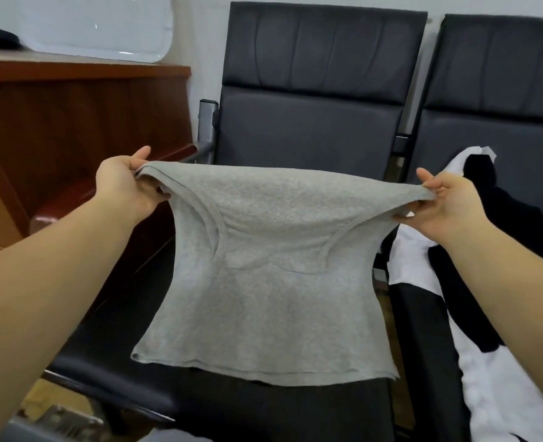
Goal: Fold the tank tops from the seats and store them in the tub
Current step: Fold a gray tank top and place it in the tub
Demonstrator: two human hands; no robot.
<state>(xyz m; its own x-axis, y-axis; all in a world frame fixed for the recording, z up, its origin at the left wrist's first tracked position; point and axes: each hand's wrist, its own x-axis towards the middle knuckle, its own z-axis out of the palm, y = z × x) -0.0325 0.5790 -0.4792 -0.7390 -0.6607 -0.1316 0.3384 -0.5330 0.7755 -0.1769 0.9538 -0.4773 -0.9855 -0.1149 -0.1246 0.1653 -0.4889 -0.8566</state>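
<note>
A grey tank top (pixel 264 282) hangs stretched between my two hands above the left black seat (pixel 311 129). My left hand (pixel 126 183) pinches its left upper edge and my right hand (pixel 445 202) pinches the right upper edge. The top is doubled over, its straps folded down the front, and its hem hangs over the seat cushion. On the right seat (pixel 499 100) lies a pile of white clothes (pixel 499 378) and black clothes (pixel 474 301). No tub is in view.
A brown wooden counter (pixel 72 113) stands to the left of the seats, with a metal armrest post (pixel 207 129) between them. A white wall and a glossy white panel (pixel 98 23) are behind.
</note>
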